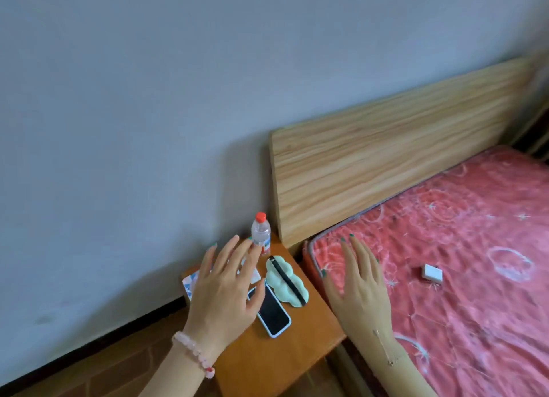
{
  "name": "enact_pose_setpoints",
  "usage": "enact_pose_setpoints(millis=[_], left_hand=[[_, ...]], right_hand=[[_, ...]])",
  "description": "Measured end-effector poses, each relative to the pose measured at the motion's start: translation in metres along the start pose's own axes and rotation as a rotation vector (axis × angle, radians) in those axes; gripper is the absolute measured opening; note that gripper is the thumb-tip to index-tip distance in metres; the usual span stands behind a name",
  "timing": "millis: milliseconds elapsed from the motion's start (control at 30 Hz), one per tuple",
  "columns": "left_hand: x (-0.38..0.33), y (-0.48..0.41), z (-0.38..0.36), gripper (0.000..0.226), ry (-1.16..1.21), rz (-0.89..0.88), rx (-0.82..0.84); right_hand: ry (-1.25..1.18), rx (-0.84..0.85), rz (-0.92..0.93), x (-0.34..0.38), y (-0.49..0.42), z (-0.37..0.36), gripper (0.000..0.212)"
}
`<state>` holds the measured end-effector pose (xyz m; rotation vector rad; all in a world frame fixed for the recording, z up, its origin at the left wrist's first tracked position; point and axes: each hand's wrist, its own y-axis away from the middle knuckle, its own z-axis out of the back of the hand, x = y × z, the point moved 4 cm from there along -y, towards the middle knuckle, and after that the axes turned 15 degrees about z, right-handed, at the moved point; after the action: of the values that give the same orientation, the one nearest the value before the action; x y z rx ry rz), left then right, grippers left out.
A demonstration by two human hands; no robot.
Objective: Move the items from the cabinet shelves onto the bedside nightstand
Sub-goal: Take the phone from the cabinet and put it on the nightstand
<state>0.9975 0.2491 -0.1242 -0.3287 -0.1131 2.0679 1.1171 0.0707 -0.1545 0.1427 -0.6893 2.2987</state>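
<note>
Room: plain pale grey-blue wall (148, 99) with a dark skirting strip at its foot, reddish-brown brick-pattern floor (113, 367) below. Bed: light wood-grain headboard (386, 165) set against the wall; mattress (445, 278) covered in pink-red fabric with white swirl print; a small white box-like object (432, 273) lay on the mattress, well apart from the nightstand. Surface: orange-brown wooden nightstand (267, 364), standing in the corner between wall and bed, its right edge just beside the mattress. Items on the nightstand: one clear plastic water bottle (261, 233) with red cap, upright, at the far corner near the headboard; one mint-green cloud-shaped eye mask (282, 281) with a dark strap across it, lying flat, long axis running from the far side toward the near right; one phone (272, 310) in a pale blue case, screen up and dark, lying flat just beside the mask, long axis roughly parallel to it, near end pointing toward the front right; one flat blue-and-white patterned packet (190, 281), largely hidden under the left hand. Left hand (225, 292): open, fingers spread, gripping nothing, held over the packet and the phone's far end, pink bead bracelet (194, 353) at the wrist. Right hand (359, 289): open, fingers spread, empty, over the mattress edge; green nail polish on both hands
</note>
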Motion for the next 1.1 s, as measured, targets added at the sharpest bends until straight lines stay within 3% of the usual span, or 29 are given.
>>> enact_pose_setpoints(millis=[400,700,1100], left_hand=[[-0.022,0.008,0.075,0.051,0.165,-0.41,-0.235],[-0.031,0.051,0.095,0.055,0.254,-0.636,-0.139],[-0.144,0.166,0.128,0.051,0.467,-1.096,-0.065]], right_hand=[[0.301,-0.092,-0.159,0.061,0.044,0.11,0.063],[0.404,-0.149,-0.344,0.127,0.12,0.15,0.063],[0.641,-0.264,-0.772,0.172,0.282,0.251,0.064]])
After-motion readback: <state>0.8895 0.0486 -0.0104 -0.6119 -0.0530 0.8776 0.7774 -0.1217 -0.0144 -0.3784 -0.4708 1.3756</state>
